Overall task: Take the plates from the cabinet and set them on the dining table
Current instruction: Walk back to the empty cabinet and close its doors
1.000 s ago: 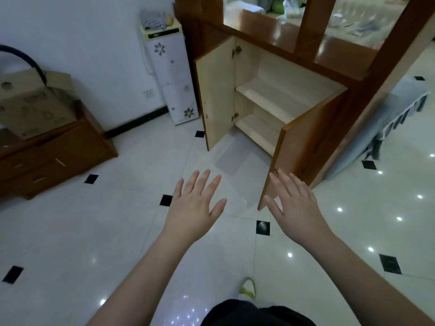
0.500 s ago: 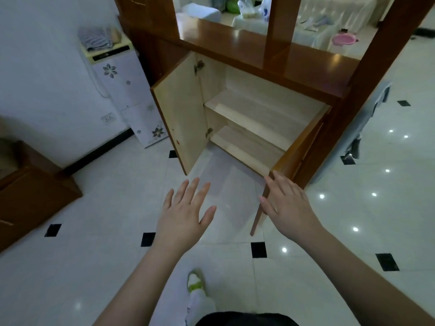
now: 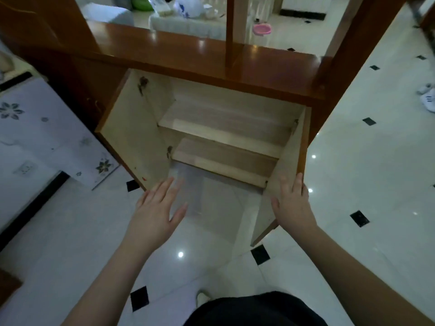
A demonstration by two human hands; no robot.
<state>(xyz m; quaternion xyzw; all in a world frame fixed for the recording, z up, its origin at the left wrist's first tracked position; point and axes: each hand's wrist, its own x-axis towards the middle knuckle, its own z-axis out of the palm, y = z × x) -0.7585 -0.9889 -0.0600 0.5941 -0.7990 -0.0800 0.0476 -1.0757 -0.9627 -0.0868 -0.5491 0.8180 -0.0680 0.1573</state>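
Both hands spread flat: left hand (image 3: 156, 211) empty, right hand (image 3: 293, 203) at the brown wooden cabinet's (image 3: 211, 64) open right door (image 3: 282, 184). Pale shelves (image 3: 223, 123) show no plates. Risk: door swings, knocking fingers.

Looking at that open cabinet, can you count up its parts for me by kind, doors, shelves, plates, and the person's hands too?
Open doors: 2, the left door and the right door
Shelves in view: 2, the upper shelf and the lower shelf
Plates in view: 0
Hands: 2, the left hand and the right hand, both with straight fingers
Total: 6
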